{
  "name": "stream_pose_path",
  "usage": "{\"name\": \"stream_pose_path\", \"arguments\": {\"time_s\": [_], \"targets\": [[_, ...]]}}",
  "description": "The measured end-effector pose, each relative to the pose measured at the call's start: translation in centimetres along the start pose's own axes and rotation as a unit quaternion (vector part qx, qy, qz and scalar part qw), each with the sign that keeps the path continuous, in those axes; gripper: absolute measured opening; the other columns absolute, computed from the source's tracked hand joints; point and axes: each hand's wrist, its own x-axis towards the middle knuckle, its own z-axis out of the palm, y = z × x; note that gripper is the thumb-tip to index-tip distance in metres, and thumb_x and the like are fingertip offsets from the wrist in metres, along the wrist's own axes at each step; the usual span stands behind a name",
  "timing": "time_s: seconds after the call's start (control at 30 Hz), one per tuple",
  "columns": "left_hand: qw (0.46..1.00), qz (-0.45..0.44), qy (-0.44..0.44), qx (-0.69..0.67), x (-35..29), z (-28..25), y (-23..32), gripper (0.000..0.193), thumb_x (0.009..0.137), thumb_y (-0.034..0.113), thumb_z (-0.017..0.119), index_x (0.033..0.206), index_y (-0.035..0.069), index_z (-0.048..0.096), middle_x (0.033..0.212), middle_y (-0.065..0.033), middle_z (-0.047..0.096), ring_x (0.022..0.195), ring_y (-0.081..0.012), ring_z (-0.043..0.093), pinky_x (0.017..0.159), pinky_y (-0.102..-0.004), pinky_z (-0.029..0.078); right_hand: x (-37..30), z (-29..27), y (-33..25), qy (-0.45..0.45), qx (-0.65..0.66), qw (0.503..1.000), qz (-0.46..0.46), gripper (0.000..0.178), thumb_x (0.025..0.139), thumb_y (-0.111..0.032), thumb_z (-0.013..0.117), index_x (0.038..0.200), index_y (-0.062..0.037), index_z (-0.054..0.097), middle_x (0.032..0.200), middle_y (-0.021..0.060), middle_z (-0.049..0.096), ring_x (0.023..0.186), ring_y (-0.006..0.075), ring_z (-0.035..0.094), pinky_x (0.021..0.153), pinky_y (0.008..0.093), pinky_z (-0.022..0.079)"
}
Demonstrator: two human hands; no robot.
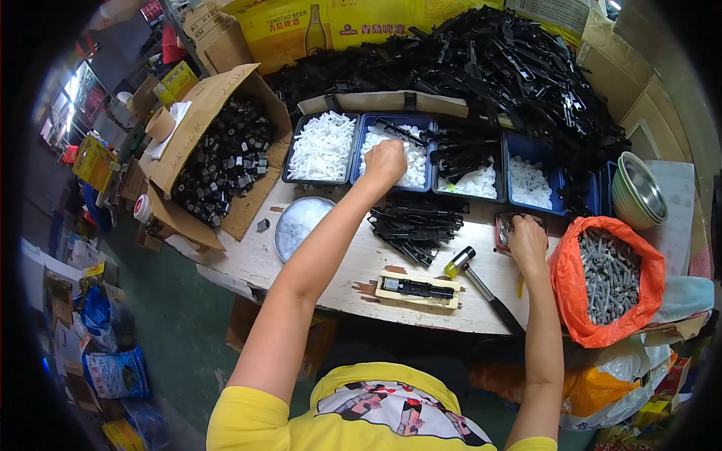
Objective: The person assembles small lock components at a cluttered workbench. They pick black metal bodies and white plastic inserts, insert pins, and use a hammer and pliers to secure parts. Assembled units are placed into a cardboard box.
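Observation:
My left hand (385,162) reaches into a blue bin (430,174) of small white plastic parts (414,164). Its fingers are bent down among them, and whatever they pinch is hidden. A black strip-like part lies across the back of that bin. Over a small red box (502,242) my right hand (528,239) is curled, its fingertips and anything in them out of sight. In front, a black plastic part (417,288) rests in a cream holding block (383,298). A mallet (481,285) with a yellow-and-black head lies right of the block. Several black parts (418,225) are piled behind it.
Other bins hold white pegs (325,146) and white pieces (529,183). An orange bag (565,295) of grey screw-like parts stands right, below stacked bowls (638,192). Left are a round dish (280,239) and a carton (177,150) of dark pieces. A black parts heap (496,64) rises behind.

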Motion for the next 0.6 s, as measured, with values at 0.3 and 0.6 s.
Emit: {"name": "stream_pose_path", "arguments": {"time_s": [0.3, 0.6], "targets": [[0.874, -0.149, -0.102, -0.452, -1.5, -4.7, -2.0, 0.016, 0.068, -0.005, 0.065, 0.084, -0.003, 0.066, 0.071, -0.0091, 0.063, 0.06, -0.0135, 0.059, 0.054, -0.0242, 0.049, -1.3, 0.0, 0.5, 0.133, 0.1, 0.985, -0.049, 0.008, 0.068, -0.002, 0.057, 0.071, -0.0047, 0.064, 0.076, 0.0129, 0.059, 0.073, 0.0304, 0.058, 0.065, 0.0421, 0.044], [0.673, -0.185, -0.11, -0.708, -7.4, -6.7, -1.6, 0.017, 0.079, 0.004, 0.064, 0.093, -0.006, 0.061, 0.082, -0.0126, 0.063, 0.067, -0.0155, 0.061, 0.053, -0.0245, 0.051, -2.4, -0.6, 0.8, 0.107, 0.109, 0.987, -0.048, 0.011, 0.07, -0.003, 0.061, 0.08, -0.0059, 0.062, 0.077, 0.0112, 0.058, 0.072, 0.0297, 0.056, 0.066, 0.0414, 0.041]]}}
